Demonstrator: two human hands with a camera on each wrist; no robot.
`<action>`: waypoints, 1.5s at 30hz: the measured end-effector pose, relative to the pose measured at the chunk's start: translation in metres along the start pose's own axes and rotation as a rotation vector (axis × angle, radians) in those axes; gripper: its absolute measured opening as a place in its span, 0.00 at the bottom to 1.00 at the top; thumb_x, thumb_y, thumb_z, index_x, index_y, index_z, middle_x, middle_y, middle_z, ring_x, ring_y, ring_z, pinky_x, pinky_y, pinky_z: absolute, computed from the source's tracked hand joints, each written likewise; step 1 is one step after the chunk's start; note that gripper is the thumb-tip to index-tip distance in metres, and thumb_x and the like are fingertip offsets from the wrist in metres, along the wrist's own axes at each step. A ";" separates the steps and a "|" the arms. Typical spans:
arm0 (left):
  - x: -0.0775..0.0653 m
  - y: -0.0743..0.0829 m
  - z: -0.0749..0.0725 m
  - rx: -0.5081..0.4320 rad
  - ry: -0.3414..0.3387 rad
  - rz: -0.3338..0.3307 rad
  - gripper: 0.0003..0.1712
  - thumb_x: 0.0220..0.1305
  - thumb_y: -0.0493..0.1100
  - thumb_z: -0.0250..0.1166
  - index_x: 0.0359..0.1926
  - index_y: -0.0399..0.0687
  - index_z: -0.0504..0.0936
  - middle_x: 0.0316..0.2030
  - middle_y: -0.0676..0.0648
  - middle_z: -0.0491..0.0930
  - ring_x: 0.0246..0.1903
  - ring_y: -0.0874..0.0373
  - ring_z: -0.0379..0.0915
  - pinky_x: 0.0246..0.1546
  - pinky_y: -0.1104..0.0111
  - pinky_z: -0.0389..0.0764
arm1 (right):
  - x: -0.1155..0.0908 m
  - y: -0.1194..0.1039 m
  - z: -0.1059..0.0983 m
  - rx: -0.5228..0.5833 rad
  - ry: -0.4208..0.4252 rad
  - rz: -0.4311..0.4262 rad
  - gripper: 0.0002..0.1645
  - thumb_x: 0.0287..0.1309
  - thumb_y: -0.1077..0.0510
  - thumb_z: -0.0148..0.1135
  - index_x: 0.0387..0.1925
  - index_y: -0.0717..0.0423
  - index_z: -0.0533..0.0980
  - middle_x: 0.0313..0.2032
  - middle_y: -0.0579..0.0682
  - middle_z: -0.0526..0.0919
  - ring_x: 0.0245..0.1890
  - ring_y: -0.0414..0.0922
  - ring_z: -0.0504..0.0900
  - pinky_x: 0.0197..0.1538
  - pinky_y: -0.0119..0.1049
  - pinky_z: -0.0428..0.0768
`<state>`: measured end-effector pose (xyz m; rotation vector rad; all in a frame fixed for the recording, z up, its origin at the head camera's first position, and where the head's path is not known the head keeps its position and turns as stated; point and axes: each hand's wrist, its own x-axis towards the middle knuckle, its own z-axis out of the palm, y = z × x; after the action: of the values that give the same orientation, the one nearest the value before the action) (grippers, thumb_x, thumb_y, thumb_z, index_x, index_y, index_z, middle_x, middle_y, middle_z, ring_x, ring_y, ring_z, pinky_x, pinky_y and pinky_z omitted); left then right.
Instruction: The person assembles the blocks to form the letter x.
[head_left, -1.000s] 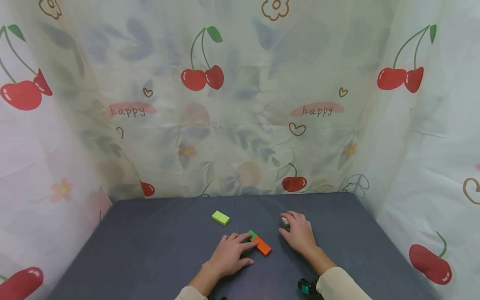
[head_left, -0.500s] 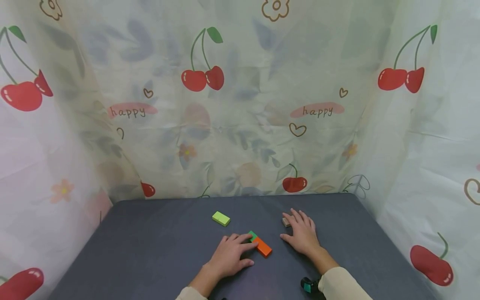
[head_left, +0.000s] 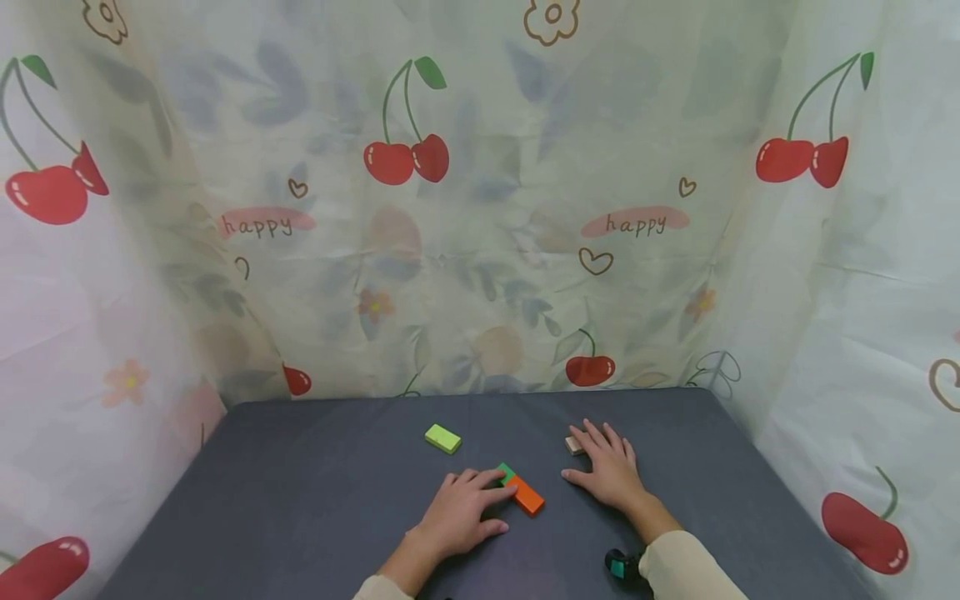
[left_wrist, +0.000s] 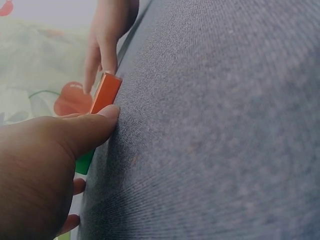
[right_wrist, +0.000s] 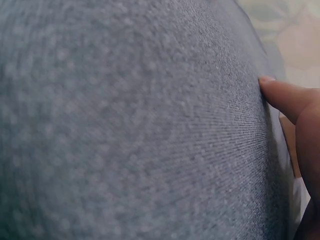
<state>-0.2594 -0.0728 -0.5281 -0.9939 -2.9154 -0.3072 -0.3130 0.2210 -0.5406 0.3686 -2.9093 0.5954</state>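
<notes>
The right hand [head_left: 609, 473] now spreads its fingers wider at the pale block [head_left: 573, 448] on the counter [head_left: 315, 500], seemingly leaving it loose, while the left hand's [head_left: 459, 512] extended fingers rest on the adjoining green block [head_left: 508, 472] and orange block [head_left: 528, 497].

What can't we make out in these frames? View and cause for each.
Beige block: head view, partly covered by fingers of the right hand; can't tell whether they press it or hover.
Green block: left wrist view, largely behind the left hand.
Right hand: right wrist view, cut off by the right edge.
Black-and-teal thing beside the right sleeve: head view, too small to identify.
</notes>
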 end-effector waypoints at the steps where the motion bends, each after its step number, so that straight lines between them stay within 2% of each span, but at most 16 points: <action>1: 0.000 0.000 0.000 0.000 0.000 -0.001 0.33 0.61 0.67 0.62 0.67 0.77 0.69 0.67 0.59 0.65 0.56 0.56 0.67 0.47 0.55 0.68 | 0.000 0.001 0.000 0.001 -0.004 0.004 0.49 0.54 0.36 0.67 0.73 0.47 0.62 0.73 0.57 0.56 0.71 0.64 0.47 0.63 0.69 0.43; 13: 0.000 -0.001 0.001 -0.010 0.001 -0.003 0.33 0.61 0.67 0.62 0.67 0.77 0.69 0.67 0.59 0.65 0.56 0.57 0.67 0.47 0.55 0.68 | 0.000 0.002 0.001 0.004 -0.020 0.020 0.47 0.55 0.35 0.65 0.72 0.48 0.64 0.72 0.58 0.58 0.70 0.64 0.51 0.63 0.69 0.44; 17: 0.000 -0.001 0.002 -0.011 0.008 -0.002 0.33 0.61 0.67 0.62 0.67 0.77 0.69 0.67 0.59 0.65 0.56 0.56 0.67 0.48 0.55 0.68 | 0.000 0.002 -0.001 -0.020 -0.005 0.010 0.46 0.54 0.36 0.66 0.70 0.48 0.66 0.70 0.58 0.61 0.68 0.64 0.55 0.63 0.68 0.49; 25: -0.001 -0.001 0.001 0.000 0.012 0.005 0.33 0.61 0.67 0.61 0.67 0.77 0.69 0.68 0.59 0.64 0.56 0.56 0.67 0.47 0.55 0.68 | -0.001 0.003 -0.008 -0.115 0.060 -0.106 0.36 0.55 0.40 0.68 0.63 0.48 0.75 0.60 0.55 0.74 0.58 0.57 0.68 0.52 0.58 0.65; 35: -0.001 -0.002 0.001 -0.013 -0.007 0.010 0.33 0.62 0.67 0.60 0.68 0.77 0.67 0.68 0.60 0.63 0.56 0.57 0.66 0.47 0.55 0.68 | 0.001 0.003 -0.012 -0.116 0.077 -0.127 0.24 0.53 0.44 0.71 0.53 0.43 0.81 0.46 0.47 0.80 0.44 0.49 0.72 0.43 0.47 0.67; 45: 0.000 -0.002 0.002 -0.008 -0.013 0.001 0.33 0.62 0.67 0.60 0.68 0.78 0.67 0.68 0.60 0.63 0.57 0.56 0.66 0.48 0.55 0.68 | 0.003 0.003 -0.014 -0.117 0.042 -0.141 0.19 0.53 0.48 0.72 0.48 0.44 0.83 0.39 0.41 0.79 0.39 0.44 0.72 0.45 0.47 0.71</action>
<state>-0.2602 -0.0739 -0.5299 -1.0026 -2.9271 -0.3131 -0.3155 0.2289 -0.5283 0.5326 -2.8317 0.4053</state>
